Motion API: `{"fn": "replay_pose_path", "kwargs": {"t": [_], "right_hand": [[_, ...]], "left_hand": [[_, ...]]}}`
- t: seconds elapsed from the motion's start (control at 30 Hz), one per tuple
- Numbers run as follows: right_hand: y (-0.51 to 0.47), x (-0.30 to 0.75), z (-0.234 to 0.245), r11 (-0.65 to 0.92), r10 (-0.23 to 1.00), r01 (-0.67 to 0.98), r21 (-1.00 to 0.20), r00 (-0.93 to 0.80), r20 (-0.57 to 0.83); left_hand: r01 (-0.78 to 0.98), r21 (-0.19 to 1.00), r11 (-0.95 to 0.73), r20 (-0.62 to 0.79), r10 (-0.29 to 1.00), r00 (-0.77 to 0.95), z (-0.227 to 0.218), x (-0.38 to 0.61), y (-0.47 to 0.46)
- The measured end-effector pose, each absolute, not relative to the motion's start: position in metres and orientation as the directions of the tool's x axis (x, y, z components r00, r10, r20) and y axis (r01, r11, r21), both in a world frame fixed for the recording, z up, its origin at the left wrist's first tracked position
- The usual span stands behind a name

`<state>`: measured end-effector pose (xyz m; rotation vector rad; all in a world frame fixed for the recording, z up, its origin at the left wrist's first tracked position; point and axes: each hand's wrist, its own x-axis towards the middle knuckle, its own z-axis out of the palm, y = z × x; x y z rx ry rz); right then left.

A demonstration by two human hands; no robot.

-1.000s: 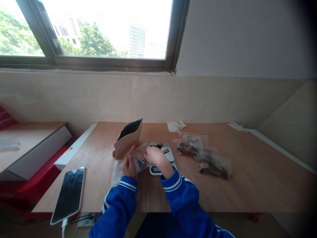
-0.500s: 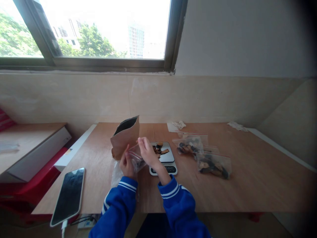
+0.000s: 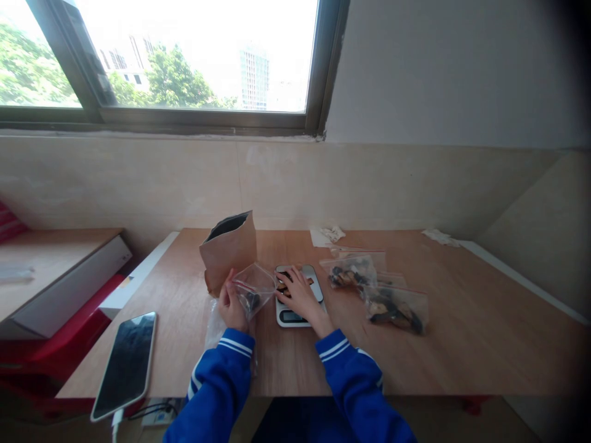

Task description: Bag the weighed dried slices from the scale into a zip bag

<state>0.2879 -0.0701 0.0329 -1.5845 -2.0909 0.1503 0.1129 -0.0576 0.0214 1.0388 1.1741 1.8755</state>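
My left hand (image 3: 232, 306) grips the edge of a clear zip-lock bag (image 3: 257, 282), whose mouth gapes toward the scale. A few dark dried pieces (image 3: 252, 301) lie inside that bag. On the white kitchen scale (image 3: 315, 289) rest brown and black dried slices (image 3: 283, 287), partly covered by my right hand (image 3: 298, 294). The fingers of that hand are spread over the slices, and I see nothing lifted in them. Just behind my left hand stands an open brown paper pouch (image 3: 229, 249) with a dark inside.
Several filled zip-lock bags (image 3: 396, 311) lie right of the scale. A phone (image 3: 127, 363) with a charging cable is at the left table edge. Crumpled tissue (image 3: 333, 234) lies at the back. More clear plastic (image 3: 216, 326) lies under my left wrist.
My right hand has left the bag's mouth and moved right and down onto the slices on the scale, its fingers spreading. The zip-lock bag now gapes open in my left hand.
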Motion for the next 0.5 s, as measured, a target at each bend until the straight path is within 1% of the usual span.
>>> {"fn": "replay_pose_path", "kwargs": {"t": [0.1, 0.23, 0.3, 0.37, 0.4, 0.5], "right_hand": [[-0.069, 0.287, 0.035, 0.353, 0.913, 0.858, -0.372, -0.23, 0.337], [-0.069, 0.287, 0.04, 0.348, 0.915, 0.868, -0.354, -0.234, 0.328], [-0.068, 0.288, 0.04, 0.351, 0.916, 0.861, -0.369, -0.233, 0.327], [-0.065, 0.289, 0.039, 0.34, 0.918, 0.835, -0.434, -0.194, 0.346], [-0.064, 0.29, 0.038, 0.324, 0.919, 0.809, -0.491, -0.145, 0.367], [-0.057, 0.288, 0.041, 0.268, 0.903, 0.651, -0.71, 0.087, 0.42]], "left_hand": [[-0.23, 0.908, -0.35, 0.215, 0.86, -0.462, 0.024, 0.114, -0.059], [-0.247, 0.908, -0.339, 0.201, 0.869, -0.452, 0.023, 0.112, -0.059], [-0.249, 0.909, -0.334, 0.201, 0.876, -0.439, 0.022, 0.112, -0.059], [-0.241, 0.911, -0.334, 0.207, 0.878, -0.432, 0.021, 0.111, -0.058], [-0.234, 0.912, -0.337, 0.213, 0.876, -0.433, 0.02, 0.111, -0.058], [-0.213, 0.911, -0.352, 0.232, 0.868, -0.44, 0.02, 0.112, -0.058]]}}
